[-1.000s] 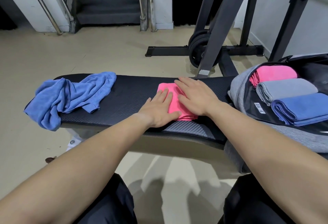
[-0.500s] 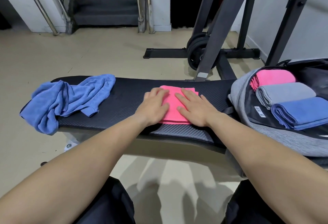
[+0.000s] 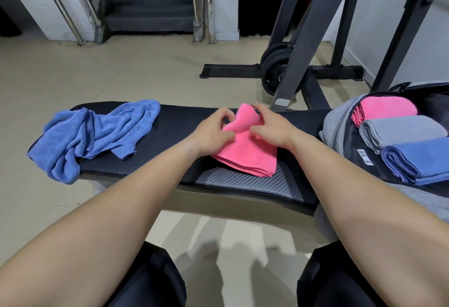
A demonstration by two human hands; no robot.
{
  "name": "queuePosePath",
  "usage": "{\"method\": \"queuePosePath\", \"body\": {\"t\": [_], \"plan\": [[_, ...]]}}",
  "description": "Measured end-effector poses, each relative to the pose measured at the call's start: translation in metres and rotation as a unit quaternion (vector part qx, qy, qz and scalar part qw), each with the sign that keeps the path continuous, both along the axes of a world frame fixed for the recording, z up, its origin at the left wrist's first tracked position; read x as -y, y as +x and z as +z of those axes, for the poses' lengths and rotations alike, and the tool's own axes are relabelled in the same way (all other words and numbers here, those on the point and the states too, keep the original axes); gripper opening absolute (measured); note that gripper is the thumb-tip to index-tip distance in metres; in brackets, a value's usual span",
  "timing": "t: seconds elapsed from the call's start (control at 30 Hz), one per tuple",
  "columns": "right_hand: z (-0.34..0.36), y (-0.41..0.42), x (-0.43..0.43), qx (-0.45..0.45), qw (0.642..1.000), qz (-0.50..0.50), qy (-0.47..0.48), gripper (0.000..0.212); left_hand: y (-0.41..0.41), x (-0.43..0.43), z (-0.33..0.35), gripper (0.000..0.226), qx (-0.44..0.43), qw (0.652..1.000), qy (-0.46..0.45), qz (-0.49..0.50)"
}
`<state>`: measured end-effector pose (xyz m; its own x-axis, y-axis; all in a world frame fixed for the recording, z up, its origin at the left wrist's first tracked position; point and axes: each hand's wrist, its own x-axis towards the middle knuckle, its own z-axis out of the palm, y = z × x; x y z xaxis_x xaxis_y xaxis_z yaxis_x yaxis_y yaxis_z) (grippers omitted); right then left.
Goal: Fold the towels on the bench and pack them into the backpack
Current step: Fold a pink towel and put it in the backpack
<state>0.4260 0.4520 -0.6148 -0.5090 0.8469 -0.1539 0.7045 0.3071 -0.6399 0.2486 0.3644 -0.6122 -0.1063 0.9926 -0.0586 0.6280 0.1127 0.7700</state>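
Head view: black padded bench (image 3: 184,122) on beige floor (image 3: 121,73), both hands (image 3: 211,134) (image 3: 272,128) pinching pink towel (image 3: 247,153)

Soft, even indoor light comes from overhead and leaves the scene fairly bright. On the pale floor (image 3: 121,76) below the tabletop (image 3: 179,124), broad, fuzzy-edged shadows overlap in several tones. A dull sheen runs along the tabletop's near, woven-textured edge. Beyond the tabletop the stairwell (image 3: 150,3) sinks into gloom. Wide-angle distortion tilts the rack posts (image 3: 313,39) behind the tabletop and stretches the forearms (image 3: 97,233) nearest the lens. The pink towel (image 3: 245,153) on the tabletop looks vivid, and its raised fold is slightly soft.
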Motion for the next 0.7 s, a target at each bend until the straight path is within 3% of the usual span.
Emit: {"method": "queuePosePath", "body": {"t": [0.17,0.27,0.4,0.57,0.63,0.7], "plan": [[0.004,0.004,-0.003,-0.028,0.994,0.059,-0.092,0.056,-0.026,0.001,0.009,0.026,0.080,0.993,-0.042,-0.075],[0.006,0.009,-0.003,-0.006,0.983,0.107,-0.147,0.032,-0.035,0.000,0.006,0.028,0.049,0.997,-0.057,-0.023],[0.006,0.016,0.001,0.079,0.978,0.099,-0.167,0.041,-0.037,-0.003,0.001,0.045,-0.006,0.990,-0.092,0.105],[0.007,0.018,0.005,0.074,0.984,0.059,-0.149,0.073,-0.037,0.006,0.010,0.032,-0.030,0.981,-0.179,0.064],[0.009,0.015,0.005,0.043,0.986,0.045,-0.154,0.064,-0.036,0.008,0.008,0.027,-0.028,0.983,-0.171,0.067],[0.012,0.012,0.006,0.016,0.986,0.026,-0.163,0.035,-0.036,0.007,0.004,0.024,-0.005,0.985,-0.136,0.103]]}}
